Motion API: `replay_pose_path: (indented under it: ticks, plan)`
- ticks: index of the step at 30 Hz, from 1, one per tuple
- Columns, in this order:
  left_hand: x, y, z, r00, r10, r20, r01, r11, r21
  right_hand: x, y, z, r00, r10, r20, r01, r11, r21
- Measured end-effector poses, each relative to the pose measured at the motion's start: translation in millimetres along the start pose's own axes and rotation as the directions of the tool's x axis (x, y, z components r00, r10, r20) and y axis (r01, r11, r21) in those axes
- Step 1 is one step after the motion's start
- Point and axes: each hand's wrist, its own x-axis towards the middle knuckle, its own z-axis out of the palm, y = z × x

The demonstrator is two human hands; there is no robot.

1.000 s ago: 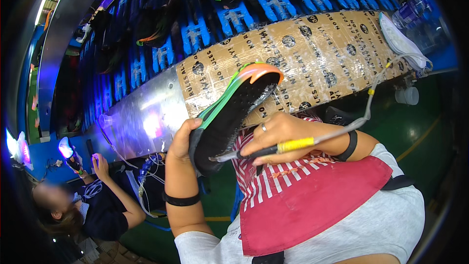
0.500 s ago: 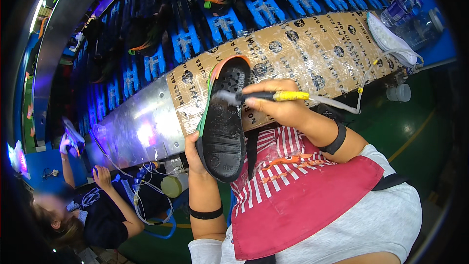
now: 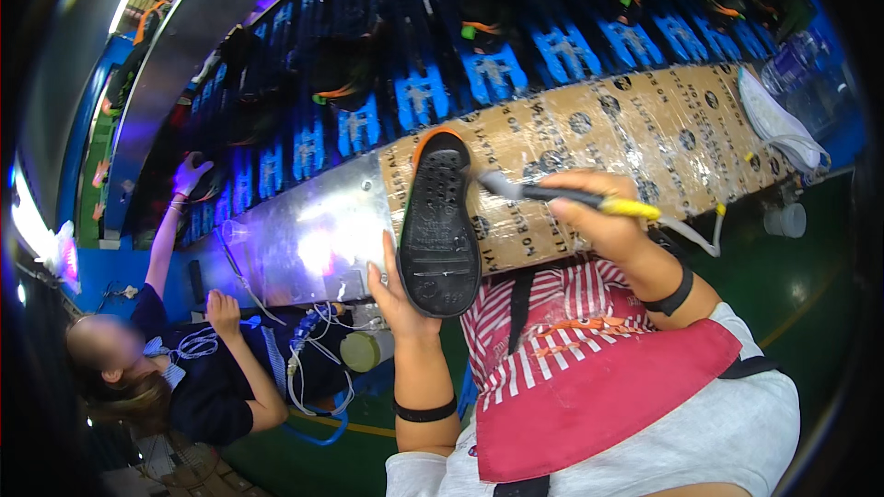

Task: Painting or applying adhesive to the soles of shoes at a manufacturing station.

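Observation:
A black shoe sole (image 3: 442,244) with an orange rim at its toe stands nearly upright in the middle. My left hand (image 3: 405,308) supports it from behind and along its left and lower edge, fingers pointing up past the side. In my right hand (image 3: 603,221) is a brush (image 3: 534,191), its yellow and black handle pinched between thumb and fingers. The pale bristles sit beside the sole's right edge near the toe; whether they touch it I cannot tell. A pale hose (image 3: 692,235) runs from the handle's end.
Cardboard (image 3: 645,129) wrapped in clear film covers the bench, with a bare metal plate (image 3: 318,221) on its left. Beyond runs a conveyor with blue racks (image 3: 424,97). A co-worker (image 3: 203,377) reaches toward it at left. A white shoe-shaped piece (image 3: 778,120) lies at right.
The brush has moved from the sole's inner left side to its right edge. My left thumb no longer lies over the rim. The co-worker's gloved hand has moved to the conveyor. The view has shifted.

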Motion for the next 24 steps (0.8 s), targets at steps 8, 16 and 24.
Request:
replay_pose_path:
  ticks: [8,16,24]
  plan:
    - [-16,-2,-11,0.805,0.59,0.068,-0.565,0.725,0.394,14,36,-35,0.874,0.37,-0.316,-0.208,0.871,0.445]
    - [-6,20,-2,0.743,0.669,-0.017,-0.622,0.699,0.354,17,43,-31,0.89,0.384,-0.246,-0.261,0.872,0.415]
    - [-28,79,1,0.528,0.848,-0.05,-0.787,0.511,0.345,25,53,-38,0.855,0.459,-0.243,-0.317,0.832,0.455]
